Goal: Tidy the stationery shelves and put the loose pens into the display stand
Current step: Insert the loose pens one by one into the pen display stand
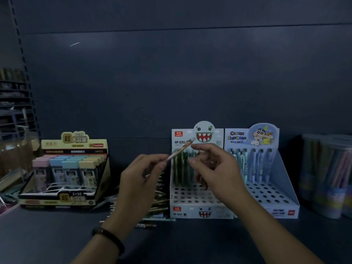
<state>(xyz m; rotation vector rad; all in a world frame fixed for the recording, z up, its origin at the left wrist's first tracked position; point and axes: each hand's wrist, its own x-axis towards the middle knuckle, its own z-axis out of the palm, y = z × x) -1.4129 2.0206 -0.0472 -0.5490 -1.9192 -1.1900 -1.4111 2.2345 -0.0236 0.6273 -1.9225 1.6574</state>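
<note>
Fingers of the left hand [139, 178] pinch a pen [181, 149] by its lower end, slanting it up towards the right hand [215, 168], half-spread and empty above the stand [202, 211]. A loose handover could drop it among the upright pens [181, 170] or miss a hole; loose pens [159, 203] lie on the shelf [57, 235] just left of the stand.
</note>
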